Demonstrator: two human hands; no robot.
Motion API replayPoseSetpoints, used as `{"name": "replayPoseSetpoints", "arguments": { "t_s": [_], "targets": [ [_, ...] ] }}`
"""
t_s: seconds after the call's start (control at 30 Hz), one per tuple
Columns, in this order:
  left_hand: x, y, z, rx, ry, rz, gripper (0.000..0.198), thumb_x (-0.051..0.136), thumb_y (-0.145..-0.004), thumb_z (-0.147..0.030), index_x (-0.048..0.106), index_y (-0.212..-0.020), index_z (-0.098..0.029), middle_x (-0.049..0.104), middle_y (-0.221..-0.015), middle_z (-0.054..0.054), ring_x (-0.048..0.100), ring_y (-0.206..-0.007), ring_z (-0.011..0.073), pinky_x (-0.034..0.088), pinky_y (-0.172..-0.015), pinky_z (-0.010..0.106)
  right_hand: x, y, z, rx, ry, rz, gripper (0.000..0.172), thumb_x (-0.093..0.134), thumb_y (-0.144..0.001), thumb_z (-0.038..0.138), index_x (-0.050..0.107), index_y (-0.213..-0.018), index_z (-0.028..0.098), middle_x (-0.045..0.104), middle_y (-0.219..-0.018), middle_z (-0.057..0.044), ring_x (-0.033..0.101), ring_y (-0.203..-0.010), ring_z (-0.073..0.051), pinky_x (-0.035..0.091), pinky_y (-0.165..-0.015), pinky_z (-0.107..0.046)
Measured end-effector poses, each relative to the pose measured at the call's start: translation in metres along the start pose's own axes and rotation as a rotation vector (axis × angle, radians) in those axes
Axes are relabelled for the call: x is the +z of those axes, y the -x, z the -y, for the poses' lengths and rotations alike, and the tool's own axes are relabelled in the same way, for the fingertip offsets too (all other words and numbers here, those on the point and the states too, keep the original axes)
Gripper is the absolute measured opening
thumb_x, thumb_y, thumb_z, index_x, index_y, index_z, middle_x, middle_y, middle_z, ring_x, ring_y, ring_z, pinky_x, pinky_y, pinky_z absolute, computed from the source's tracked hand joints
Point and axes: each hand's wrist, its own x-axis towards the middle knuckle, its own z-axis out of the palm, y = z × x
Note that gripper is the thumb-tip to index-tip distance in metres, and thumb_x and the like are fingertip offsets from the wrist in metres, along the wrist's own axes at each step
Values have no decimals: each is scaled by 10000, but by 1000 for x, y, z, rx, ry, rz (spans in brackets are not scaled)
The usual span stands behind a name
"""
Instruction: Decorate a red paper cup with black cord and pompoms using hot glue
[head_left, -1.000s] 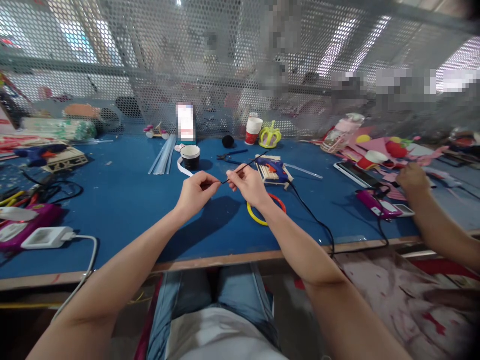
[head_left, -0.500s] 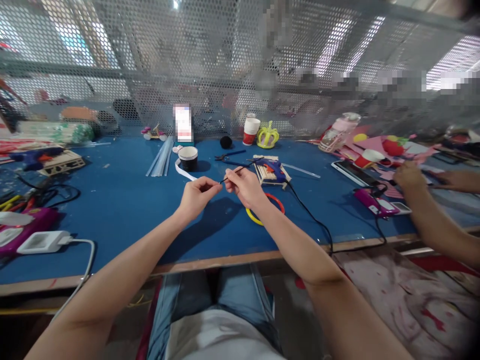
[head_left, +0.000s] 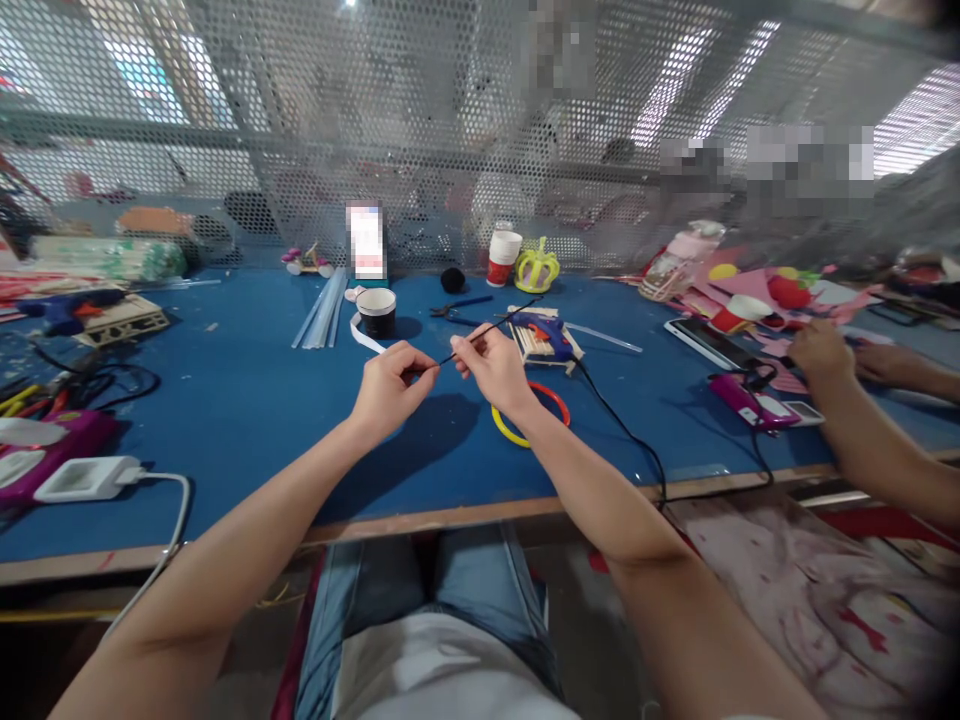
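Note:
Above the middle of the blue table, my left hand (head_left: pixel 394 390) and my right hand (head_left: pixel 493 370) both pinch a thin black wire-like strand (head_left: pixel 517 313). Its far end sticks out up and to the right past my right fingers; the near end is partly hidden in my left fingers. Under my right wrist lies a red and yellow ring (head_left: pixel 508 430), partly covered. Just beyond my right hand, a blue glue gun (head_left: pixel 553 338) rests on a small wooden stick rack (head_left: pixel 526 350). A black cup with a white rim (head_left: pixel 376 314) stands behind my left hand.
Pliers (head_left: pixel 457 309), a black pompom (head_left: pixel 452 280), a red-white cup (head_left: pixel 504 262) and a yellow crown (head_left: pixel 537 268) stand farther back. Clear glue sticks (head_left: pixel 324 312) lie left. A glue gun cord (head_left: pixel 626 430) crosses the right side. A co-worker's hand (head_left: pixel 823 352) is at right.
More of the black strand now shows beyond my right fingers. My left hand has rolled slightly, and both hands remain close together. The view has shifted a little.

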Motion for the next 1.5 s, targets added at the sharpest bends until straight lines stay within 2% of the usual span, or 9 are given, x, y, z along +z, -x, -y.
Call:
{"name": "replayPoseSetpoints", "arguments": {
  "t_s": [0.1,0.23,0.43,0.57,0.8,0.97,1.27,1.4,1.5],
  "targets": [
    [4,2,-2,-1,38,-19,85,606,-741,-201,661,-703,-149,579,-646,7,508,-577,84,379,-520,201,3,2,0,-7,-25,-29,309,652,-751,454,510,-698,184,592,-558,27,547,-464,-79,456,-465,-219],
    [9,5,-2,-153,182,-41,129,649,-716,-265,654,-668,-146,595,-639,4,494,-553,80,374,-512,211,6,1,-3,81,-241,-40,324,684,-715,459,527,-700,176,598,-570,27,551,-481,-80,452,-470,-222],
    [9,2,2,-393,406,33,198,696,-669,-346,644,-674,-155,533,-519,-35,386,-454,60,288,-435,213,6,-2,-1,284,-491,95,369,762,-611,449,533,-656,163,574,-533,46,506,-446,-56,407,-437,-196],
    [4,0,3,-358,370,52,185,686,-677,-334,650,-703,-154,539,-528,-30,403,-463,62,295,-434,205,1,-4,-2,248,-415,129,374,746,-632,461,507,-667,175,578,-539,46,503,-439,-61,391,-415,-196],
    [1,1,2,-119,100,0,123,621,-737,-266,645,-700,-152,588,-655,7,506,-579,90,387,-526,213,-1,0,-1,-2,-1,18,332,651,-739,484,498,-710,190,590,-562,25,542,-465,-92,444,-461,-230],
    [4,4,-1,-30,40,-22,104,609,-753,-233,651,-696,-157,582,-660,9,508,-585,88,383,-530,213,3,3,-1,-15,-35,-44,329,669,-725,474,504,-705,190,590,-570,27,547,-478,-91,451,-474,-228],
    [9,3,1,-262,311,2,150,678,-693,-298,637,-680,-155,572,-562,-20,437,-481,64,335,-450,202,6,-3,-4,322,-492,100,375,753,-616,457,517,-658,168,560,-535,50,490,-454,-56,402,-452,-204],
    [5,1,2,-279,313,27,155,679,-691,-301,645,-702,-150,585,-572,-12,444,-486,66,332,-450,203,2,-4,-3,324,-488,154,385,766,-602,442,496,-659,174,573,-547,50,494,-454,-58,390,-431,-198],
    [1,-1,3,-232,251,56,142,655,-708,-288,654,-725,-146,612,-627,6,502,-538,84,379,-493,210,-1,-3,-2,208,-339,156,358,730,-656,451,502,-685,177,586,-568,35,517,-464,-75,405,-432,-213]
  ]
}}
